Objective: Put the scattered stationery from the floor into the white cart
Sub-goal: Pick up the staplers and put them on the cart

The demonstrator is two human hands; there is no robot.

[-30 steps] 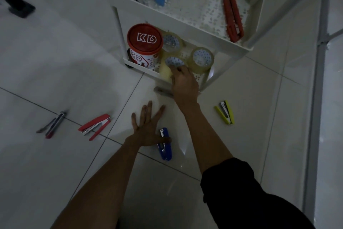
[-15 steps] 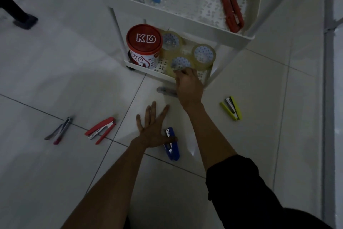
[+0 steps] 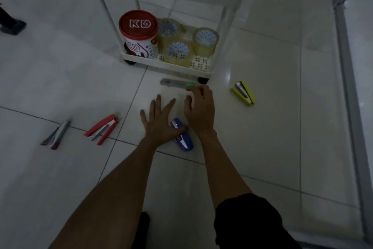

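Tiled floor (image 3: 60,71), right hand (image 3: 198,109) near cart (image 3: 167,65) rim

Just beyond the right hand's (image 3: 198,107) fingertips, the grey box cutter with a green end (image 3: 177,83) lies close beside the white plastic cart's bottom tray rim (image 3: 167,66) and its black caster (image 3: 202,80), so there is little room past it. Left of the grip, the flat left hand (image 3: 161,122) and the blue stapler (image 3: 183,139) crowd in. Right of it, pale tiled floor (image 3: 222,119) lies open as far as the yellow-green stapler (image 3: 243,92).
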